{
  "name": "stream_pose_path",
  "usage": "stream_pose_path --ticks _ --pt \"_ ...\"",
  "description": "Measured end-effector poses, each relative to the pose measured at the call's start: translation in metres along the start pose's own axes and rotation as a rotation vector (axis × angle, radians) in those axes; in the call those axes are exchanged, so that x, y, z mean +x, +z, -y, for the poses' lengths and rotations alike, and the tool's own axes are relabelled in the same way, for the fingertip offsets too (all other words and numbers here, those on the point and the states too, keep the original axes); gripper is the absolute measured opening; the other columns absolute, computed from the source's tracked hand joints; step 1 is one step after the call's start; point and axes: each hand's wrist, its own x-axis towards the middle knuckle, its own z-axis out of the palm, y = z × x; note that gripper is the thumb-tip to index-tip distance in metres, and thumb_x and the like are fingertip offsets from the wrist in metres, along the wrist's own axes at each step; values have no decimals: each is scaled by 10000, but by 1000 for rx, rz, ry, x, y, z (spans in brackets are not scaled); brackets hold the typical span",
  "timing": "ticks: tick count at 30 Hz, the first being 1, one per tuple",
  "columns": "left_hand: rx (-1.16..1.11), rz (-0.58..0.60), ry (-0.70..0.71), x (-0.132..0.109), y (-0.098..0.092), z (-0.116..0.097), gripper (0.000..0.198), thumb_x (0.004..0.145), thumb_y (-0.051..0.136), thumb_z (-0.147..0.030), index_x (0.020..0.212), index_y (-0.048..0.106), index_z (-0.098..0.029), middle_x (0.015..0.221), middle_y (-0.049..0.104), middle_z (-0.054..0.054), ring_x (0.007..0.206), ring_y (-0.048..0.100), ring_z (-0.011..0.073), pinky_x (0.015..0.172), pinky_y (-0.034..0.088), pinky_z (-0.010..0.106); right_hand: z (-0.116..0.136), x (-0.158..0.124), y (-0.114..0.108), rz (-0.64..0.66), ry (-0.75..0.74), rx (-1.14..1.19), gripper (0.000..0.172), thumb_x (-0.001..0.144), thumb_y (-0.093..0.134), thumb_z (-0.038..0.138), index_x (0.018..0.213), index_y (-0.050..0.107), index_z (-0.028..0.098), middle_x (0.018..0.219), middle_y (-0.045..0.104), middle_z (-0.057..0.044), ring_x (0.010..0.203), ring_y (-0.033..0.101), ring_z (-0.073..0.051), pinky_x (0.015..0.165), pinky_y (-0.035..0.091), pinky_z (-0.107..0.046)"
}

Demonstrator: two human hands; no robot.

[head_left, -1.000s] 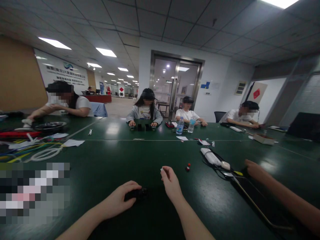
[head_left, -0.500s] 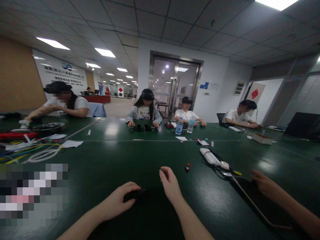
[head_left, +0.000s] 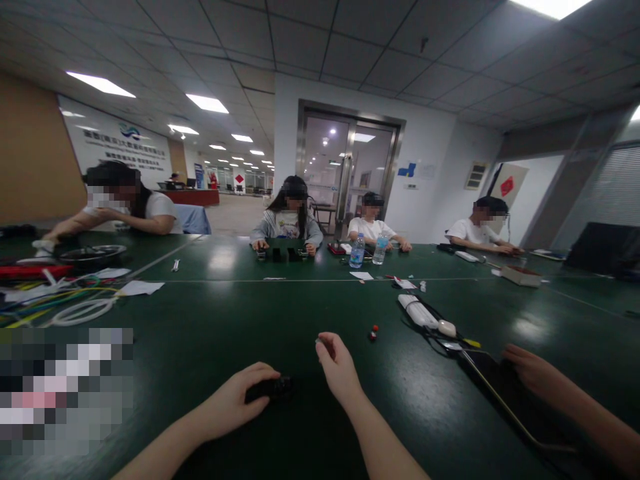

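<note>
Low in the middle of the head view, my left hand (head_left: 243,397) is closed around a small black object (head_left: 283,385) at the tabletop. Its end looks rounded and ridged, but I cannot tell its kind. To its right, my right hand (head_left: 337,360) is raised a little, fingers curled and thumb against the fingertips. A tiny pale, shiny bit (head_left: 318,341) shows at that pinch; most of it is hidden. A small red and dark item (head_left: 373,332) lies on the green table (head_left: 225,340), just right of my right hand.
At right, another person's hand (head_left: 530,367) is over a dark tablet-like panel (head_left: 505,393). A white power strip (head_left: 417,311) with cables lies beyond it. Cables (head_left: 83,311) and papers (head_left: 143,287) lie at left. Bottles (head_left: 357,252) and several seated people are across the table.
The view has shifted very slightly. My hands keep almost the same pose, with the black object still in my left hand.
</note>
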Motion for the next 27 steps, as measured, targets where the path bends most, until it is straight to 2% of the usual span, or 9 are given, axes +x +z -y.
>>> stream_pose_path --ticks 9,27 --pt "-1 8 -14 0 -1 -5 344 742 486 -240 1081 545 -251 1129 527 19 1040 489 173 956 347 314 -3 0 -1 11 7 6 292 780 459 377 1037 520 251 998 565 -22 896 546 -188 752 451 -326" --pt "-2 10 -19 1 1 2 346 751 482 -251 1092 537 -257 1137 518 13 1035 488 165 947 344 305 -3 1 0 -2 9 -16 303 777 456 403 1028 524 249 973 566 -26 857 548 -185 724 453 -321"
